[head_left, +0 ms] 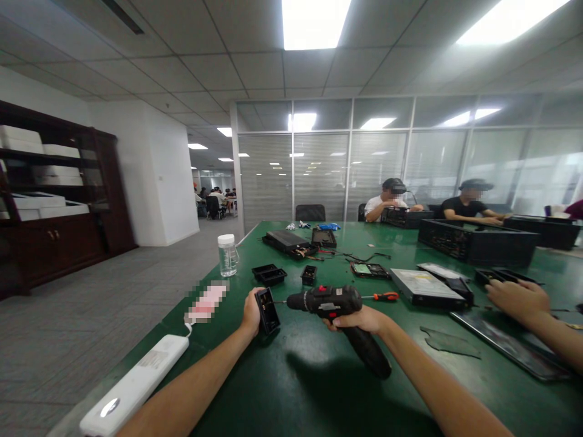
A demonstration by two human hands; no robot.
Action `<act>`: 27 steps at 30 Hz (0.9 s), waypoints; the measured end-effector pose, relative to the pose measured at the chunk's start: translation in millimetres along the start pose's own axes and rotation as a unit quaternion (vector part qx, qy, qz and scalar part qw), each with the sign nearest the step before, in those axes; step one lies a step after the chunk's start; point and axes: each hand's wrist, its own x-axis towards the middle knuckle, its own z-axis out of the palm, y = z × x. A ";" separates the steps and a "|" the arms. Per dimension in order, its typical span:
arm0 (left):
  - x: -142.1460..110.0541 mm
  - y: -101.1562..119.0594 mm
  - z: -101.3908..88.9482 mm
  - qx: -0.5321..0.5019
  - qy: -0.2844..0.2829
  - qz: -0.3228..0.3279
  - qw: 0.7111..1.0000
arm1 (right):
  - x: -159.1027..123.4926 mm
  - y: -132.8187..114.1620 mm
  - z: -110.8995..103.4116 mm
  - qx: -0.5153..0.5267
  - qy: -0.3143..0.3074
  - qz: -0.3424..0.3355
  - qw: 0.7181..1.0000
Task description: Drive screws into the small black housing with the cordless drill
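Note:
My left hand [251, 312] grips a small black plastic box-shaped housing [268, 311] by its left side, tilted up with its hollow face toward the right. My right hand [357, 320] is wrapped round the handle of a black cordless drill [325, 300] with red marks. The drill points left and its thin bit reaches the housing's open side; whether the tip touches a screw is too small to tell. Just beyond lie similar black housings [272, 277] and a single smaller one [308, 275]. An orange-handled screwdriver [386, 297] lies behind the drill.
A capped clear bottle [227, 256] and a white power strip [136, 385] stand along the left edge. Rightward lie a silver drive [426, 287], a flat dark panel [514, 346] and a black computer case [476, 241]. A co-worker's hand [519, 300] reaches in from the right.

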 end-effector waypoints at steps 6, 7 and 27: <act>-1.3 1.2 1.4 -0.016 -0.003 -0.002 1.000 | 0.1 -0.2 -0.7 -0.003 -0.008 -0.011 1.000; -1.4 1.3 1.5 -0.017 -0.004 -0.001 1.000 | 0.2 -0.8 -0.4 -0.004 -0.008 -0.011 1.000; -2.4 1.1 1.1 -0.013 -0.005 -0.005 1.000 | -0.1 2.5 -0.8 0.011 -0.011 -0.020 1.000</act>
